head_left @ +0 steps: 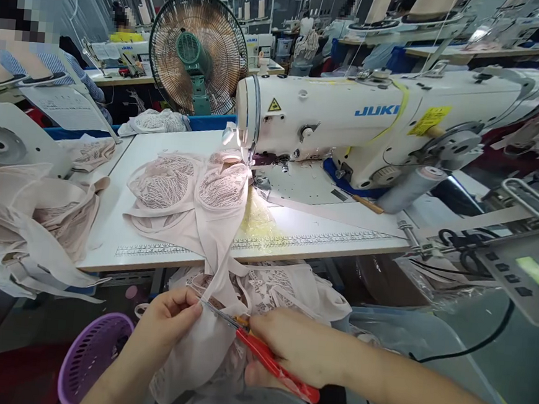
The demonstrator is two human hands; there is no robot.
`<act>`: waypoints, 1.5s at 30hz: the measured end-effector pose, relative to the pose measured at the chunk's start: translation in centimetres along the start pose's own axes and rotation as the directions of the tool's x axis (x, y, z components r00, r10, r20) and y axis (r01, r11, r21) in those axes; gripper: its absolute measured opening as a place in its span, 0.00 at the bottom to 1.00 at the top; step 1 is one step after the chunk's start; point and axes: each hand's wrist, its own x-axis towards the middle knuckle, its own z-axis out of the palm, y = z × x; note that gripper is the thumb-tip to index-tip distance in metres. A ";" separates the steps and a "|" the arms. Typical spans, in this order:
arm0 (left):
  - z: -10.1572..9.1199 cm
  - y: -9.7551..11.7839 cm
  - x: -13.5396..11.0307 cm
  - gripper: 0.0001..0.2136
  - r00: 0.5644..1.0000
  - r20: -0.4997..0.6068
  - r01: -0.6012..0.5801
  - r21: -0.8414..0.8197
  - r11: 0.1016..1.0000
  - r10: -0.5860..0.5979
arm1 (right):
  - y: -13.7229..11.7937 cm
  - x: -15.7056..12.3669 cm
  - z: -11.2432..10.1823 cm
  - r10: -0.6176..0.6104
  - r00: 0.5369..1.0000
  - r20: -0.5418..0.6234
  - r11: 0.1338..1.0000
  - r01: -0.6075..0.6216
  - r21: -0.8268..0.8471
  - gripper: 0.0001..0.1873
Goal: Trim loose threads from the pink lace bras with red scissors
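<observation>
My left hand (pixel 169 318) pinches a pale pink fabric strap (pixel 221 257) low in front of the table edge. My right hand (pixel 293 347) is closed round red-handled snips (pixel 275 365), and their blades meet the strap right at my left fingertips. The strap runs up to a pink lace bra (pixel 191 186) lying on the white sewing table (pixel 305 220), with one cup under the needle of the white JUKI sewing machine (pixel 364 119). More lace pieces (pixel 286 287) hang over my lap below the table edge.
A heap of pink garments (pixel 30 220) lies at the left. A purple basket (pixel 92 353) stands at the lower left. A fan (pixel 198 50) stands behind the table. A control panel (pixel 532 272) with cables sits at the right. Other people work at machines in the background.
</observation>
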 end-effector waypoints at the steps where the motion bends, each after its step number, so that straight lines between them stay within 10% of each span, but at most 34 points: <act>1: 0.1 0.1 0.0 0.19 1.000 0.003 0.000 0.005 1.000 0.000 | -0.1 0.0 -0.1 0.009 1.000 0.008 1.000 -0.009 0.001 0.07; 12: 0.2 0.0 0.0 0.18 0.999 0.001 -0.036 0.020 0.999 0.036 | -0.2 0.1 1.6 0.132 0.989 -0.067 0.961 -0.111 0.254 0.15; 20: 1.2 1.1 -2.3 0.12 0.985 -0.016 -0.166 0.216 0.962 0.173 | -0.4 -0.1 -0.2 0.129 0.894 -0.429 0.813 0.153 0.562 0.18; 28: 3.4 0.8 -2.8 0.14 0.959 0.067 -0.283 0.247 0.927 0.275 | -2.7 1.7 -0.1 0.076 0.898 -0.433 0.716 0.253 0.651 0.13; 35: 1.6 1.2 -3.6 0.07 0.922 0.292 -0.379 0.818 0.433 0.254 | -0.1 -4.6 -0.6 -0.085 0.696 -0.713 0.910 0.345 0.229 0.08; 41: -0.5 0.3 -3.8 0.09 0.840 0.410 -0.502 0.835 0.226 0.355 | 2.5 -9.4 1.4 0.145 0.600 -0.787 0.978 0.032 0.204 0.01; 45: 0.1 0.1 -3.8 0.10 0.712 0.588 -0.634 0.773 -0.007 0.385 | 4.1 -9.9 3.1 0.369 0.607 -0.704 0.908 -0.075 0.412 0.07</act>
